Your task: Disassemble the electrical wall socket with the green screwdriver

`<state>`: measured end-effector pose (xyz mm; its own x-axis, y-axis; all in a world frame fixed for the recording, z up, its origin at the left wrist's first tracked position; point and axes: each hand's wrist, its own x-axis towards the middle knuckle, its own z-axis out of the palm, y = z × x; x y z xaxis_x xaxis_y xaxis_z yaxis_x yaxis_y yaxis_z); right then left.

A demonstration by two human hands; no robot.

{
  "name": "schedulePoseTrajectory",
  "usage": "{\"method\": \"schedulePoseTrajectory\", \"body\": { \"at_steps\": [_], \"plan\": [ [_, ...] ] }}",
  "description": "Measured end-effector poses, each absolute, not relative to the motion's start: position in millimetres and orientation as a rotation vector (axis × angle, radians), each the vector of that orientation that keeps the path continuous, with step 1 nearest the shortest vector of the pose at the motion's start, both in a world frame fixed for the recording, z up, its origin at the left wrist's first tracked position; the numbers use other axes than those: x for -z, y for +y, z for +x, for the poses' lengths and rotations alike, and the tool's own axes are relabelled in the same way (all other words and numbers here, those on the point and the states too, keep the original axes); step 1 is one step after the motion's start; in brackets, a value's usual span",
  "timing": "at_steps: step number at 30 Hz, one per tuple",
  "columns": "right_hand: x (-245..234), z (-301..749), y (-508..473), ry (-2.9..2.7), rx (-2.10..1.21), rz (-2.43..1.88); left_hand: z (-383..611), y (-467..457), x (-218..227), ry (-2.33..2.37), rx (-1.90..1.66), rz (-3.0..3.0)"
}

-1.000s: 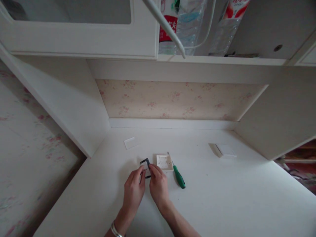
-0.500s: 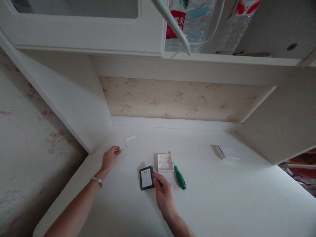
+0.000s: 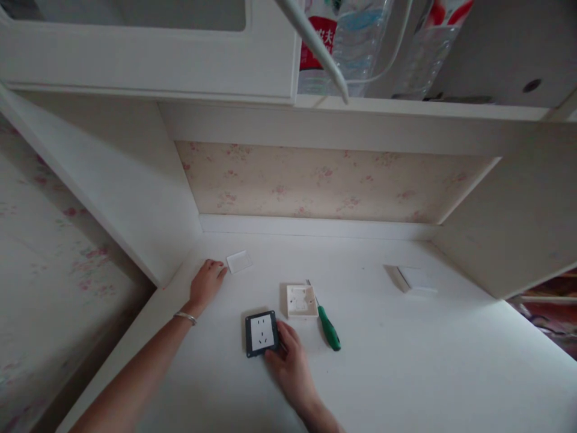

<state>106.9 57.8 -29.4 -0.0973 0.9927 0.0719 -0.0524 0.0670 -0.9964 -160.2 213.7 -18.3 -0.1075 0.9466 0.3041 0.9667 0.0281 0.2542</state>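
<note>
A black-framed wall socket with a white face (image 3: 260,333) lies flat on the white desk (image 3: 396,361). My right hand (image 3: 288,358) grips its right edge with curled fingers. My left hand (image 3: 206,284), a bracelet on its wrist, rests far left on the desk with fingers bent down, fingertips close to a small white plate (image 3: 239,261); whether it holds anything is hidden. A white mounting box (image 3: 302,300) sits just beyond the socket, and a green-handled screwdriver (image 3: 327,323) lies to its right.
A white switch cover (image 3: 415,279) lies at the back right. White side panels wall in the desk left and right, with floral wallpaper behind. An overhead shelf holds plastic bottles (image 3: 356,42), and a white rod (image 3: 315,48) slants down from above.
The socket went from held up in both hands to lying flat, shifted slightly nearer. My left hand let go and moved out left toward the small white plate. My right hand stayed on the socket.
</note>
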Motion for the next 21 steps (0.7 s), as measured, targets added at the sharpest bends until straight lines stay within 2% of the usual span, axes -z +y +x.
{"method": "schedulePoseTrajectory", "body": {
  "at_steps": [3, 5, 13, 21],
  "plan": [
    [31.1, 108.2, 55.8, -1.387, -1.142, -1.129, -139.4, 205.0, 21.3, -1.875, 0.506, -2.316],
    [34.8, 108.3, 54.4, -1.475, -1.048, -1.182, -128.0, 206.6, 24.6, -1.812, 0.442, -2.391],
    [42.2, 105.9, 51.9, -1.611, -0.839, -1.197, -127.3, 265.6, 27.9, -1.935, 0.331, -2.423],
    [34.9, 102.7, 55.0, -1.592, -0.844, -1.232, -157.4, 310.1, -0.3, -2.115, 0.325, -2.352]
  ]
}}
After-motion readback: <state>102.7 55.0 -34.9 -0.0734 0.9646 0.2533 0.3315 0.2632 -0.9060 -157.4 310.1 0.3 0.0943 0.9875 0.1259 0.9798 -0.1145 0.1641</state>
